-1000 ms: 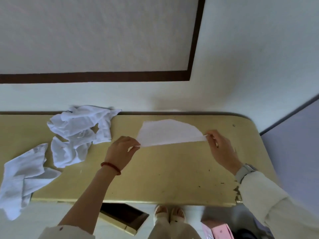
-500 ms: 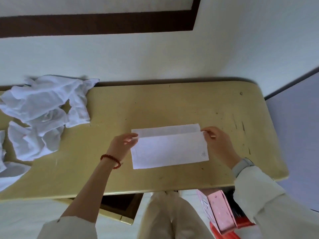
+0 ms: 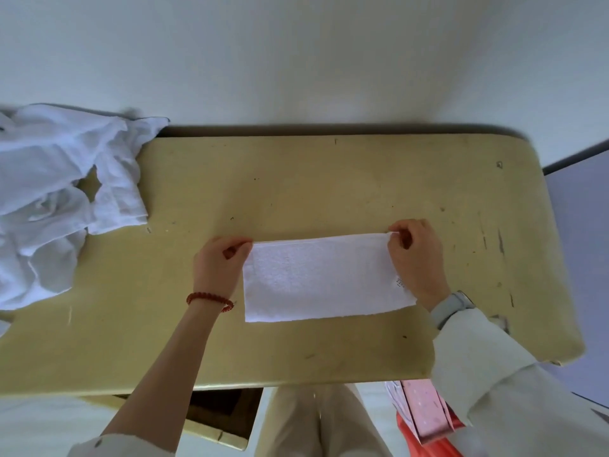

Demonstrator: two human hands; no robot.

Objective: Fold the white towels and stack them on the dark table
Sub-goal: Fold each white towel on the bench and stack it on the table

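Towel (image 3: 324, 278) is lying folded in half mid-tabletop (image 3: 362, 179); I'm pinching its far corners, left hand (image 3: 219, 265) and right hand (image 3: 416, 255), fingers curled on the cloth. Next I'm likely folding it across, keeping edges aligned, while crumpled towels (image 3: 62, 189) are waiting far left.

Scuffed yellow table (image 3: 329, 179), folded white towel (image 3: 323, 282) flat, crumpled towels (image 3: 59, 192) at left

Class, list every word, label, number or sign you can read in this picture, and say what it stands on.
No text can be read.
Folded towel: small dark marks near its right end beside the right hand, too small to read.
Pink box below the table: speckled, no legible lettering.
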